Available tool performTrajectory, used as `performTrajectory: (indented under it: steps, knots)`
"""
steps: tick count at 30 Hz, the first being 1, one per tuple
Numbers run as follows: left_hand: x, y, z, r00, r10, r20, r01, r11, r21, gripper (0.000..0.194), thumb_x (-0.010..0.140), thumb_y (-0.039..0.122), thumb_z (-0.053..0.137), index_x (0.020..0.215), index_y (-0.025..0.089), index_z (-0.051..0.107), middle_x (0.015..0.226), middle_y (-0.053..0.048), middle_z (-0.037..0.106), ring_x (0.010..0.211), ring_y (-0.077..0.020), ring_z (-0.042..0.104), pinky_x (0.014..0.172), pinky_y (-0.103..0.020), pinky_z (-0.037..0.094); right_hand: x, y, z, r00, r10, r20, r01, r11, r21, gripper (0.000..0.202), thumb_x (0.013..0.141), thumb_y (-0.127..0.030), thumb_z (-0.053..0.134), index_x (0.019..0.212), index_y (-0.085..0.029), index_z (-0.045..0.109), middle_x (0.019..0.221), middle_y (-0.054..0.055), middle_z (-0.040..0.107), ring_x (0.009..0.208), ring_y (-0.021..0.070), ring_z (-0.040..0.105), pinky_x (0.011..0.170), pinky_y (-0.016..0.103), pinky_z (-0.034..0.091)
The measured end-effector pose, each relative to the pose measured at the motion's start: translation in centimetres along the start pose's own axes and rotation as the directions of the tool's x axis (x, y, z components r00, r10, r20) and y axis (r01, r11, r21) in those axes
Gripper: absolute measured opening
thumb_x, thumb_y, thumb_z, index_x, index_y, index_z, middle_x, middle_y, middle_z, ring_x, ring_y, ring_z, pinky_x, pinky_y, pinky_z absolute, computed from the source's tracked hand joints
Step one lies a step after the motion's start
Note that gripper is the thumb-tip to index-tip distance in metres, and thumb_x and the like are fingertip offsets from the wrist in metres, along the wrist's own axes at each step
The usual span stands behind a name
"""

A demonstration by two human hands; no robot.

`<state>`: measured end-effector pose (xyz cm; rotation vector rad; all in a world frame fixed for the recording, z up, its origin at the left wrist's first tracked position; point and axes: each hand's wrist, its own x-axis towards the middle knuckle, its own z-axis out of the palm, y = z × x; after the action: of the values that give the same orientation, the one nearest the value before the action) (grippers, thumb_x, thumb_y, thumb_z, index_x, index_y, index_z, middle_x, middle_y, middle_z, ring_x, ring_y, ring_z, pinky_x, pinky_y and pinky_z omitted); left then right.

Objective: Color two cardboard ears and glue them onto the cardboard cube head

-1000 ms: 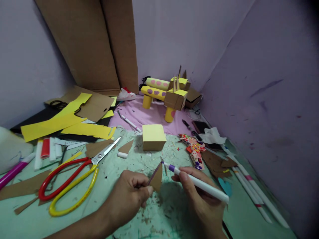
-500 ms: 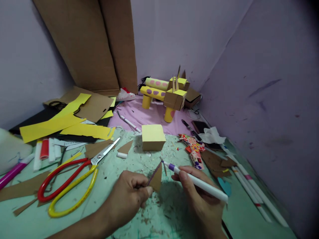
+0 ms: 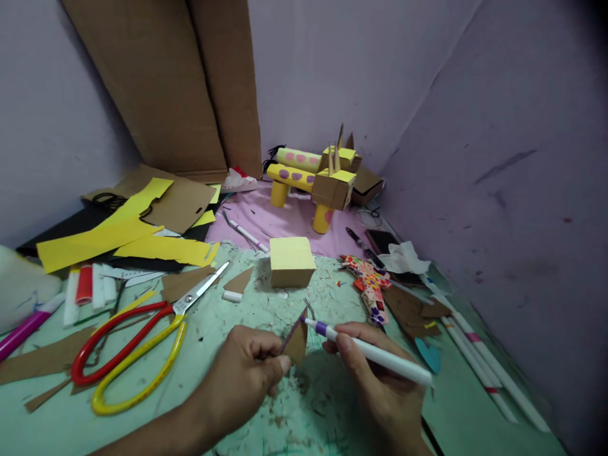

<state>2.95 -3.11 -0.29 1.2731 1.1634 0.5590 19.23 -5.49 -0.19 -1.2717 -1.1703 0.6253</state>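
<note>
Pinched between the thumb and fingers of my left hand (image 3: 251, 367) is a small pointed cardboard piece (image 3: 298, 342), with a purple line along its left edge. My right hand (image 3: 375, 373) grips a white marker pen (image 3: 380, 356) with a purple band; its purple tip touches the cardboard near the upper point. Beyond the hands sits a small cardboard box (image 3: 292, 263) with a pale yellow top. Another cut cardboard triangle (image 3: 240, 278) lies left of the box, beside a white pen cap (image 3: 232, 296).
Large scissors (image 3: 178, 310) with red and yellow handles lie at left, blades apart, near yellow paper strips (image 3: 104, 237). At the back stand two yellow giraffe-like figures (image 3: 332, 190). On the right are a flower-patterned glue gun (image 3: 368, 282) and several white markers (image 3: 494, 367).
My right hand has moved the marker slightly left and down, bringing its tip from beyond the cardboard's point onto the piece. My left hand has stayed in place.
</note>
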Motion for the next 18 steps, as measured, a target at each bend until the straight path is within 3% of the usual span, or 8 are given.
performTrajectory:
  steps: [7, 18]
  knots:
    - [0.18, 0.09, -0.09, 1.0, 0.004, -0.005, -0.004, 1.0, 0.019, 0.027, 0.065, 0.034, 0.048, 0.043, 0.021, 0.04, 0.036, 0.007, 0.038, 0.032, -0.0061, 0.029, 0.036, -0.021, 0.02, 0.09, 0.17, 0.16, 0.995, 0.03, -0.094, -0.03, 1.0, -0.006, 0.005, 0.073, -0.024, 0.067, 0.071, -0.025, 0.071, 0.061, -0.002, 0.069, 0.055, 0.0125, 0.063, 0.052, 0.021, 0.047]
    - [0.08, 0.12, -0.01, 1.0, -0.017, 0.0, 0.017, 1.0, 0.008, 0.028, 0.067, 0.033, 0.049, 0.044, 0.02, 0.041, 0.036, 0.007, 0.038, 0.032, -0.0058, 0.029, 0.036, -0.021, 0.019, -0.02, -0.14, -0.08, 0.999, -0.017, 0.04, 0.018, 1.0, -0.022, 0.009, 0.073, -0.024, 0.065, 0.067, -0.021, 0.071, 0.056, 0.001, 0.067, 0.05, 0.0147, 0.061, 0.048, 0.024, 0.046]
